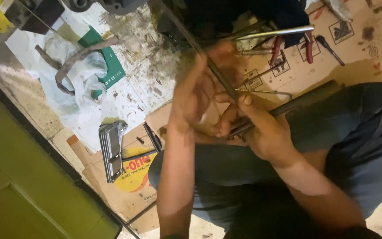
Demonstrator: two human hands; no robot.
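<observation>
My left hand (195, 99) and my right hand (264, 130) meet above my knees, over a cardboard sheet (363, 40). A thin dark metal rod (191, 37) slants down from the upper middle into both hands. The left hand, blurred, wraps the rod about midway. The right hand pinches the rod's lower end between thumb and fingertips. A thin bent wire (266, 92) lies just beyond the right thumb. A thicker dark bar (306, 99) runs from behind the right hand toward the right; whether the hand touches it is hidden.
Red-handled pliers (308, 44), a screwdriver (330, 49) and a long chrome rod (275, 32) lie on the cardboard at upper right. A ribbed chrome part (111, 150) rests at lower left, near a white plastic bag (74, 90) and a rusty curved strip (82, 55). A yellow-green panel (27, 186) borders the left.
</observation>
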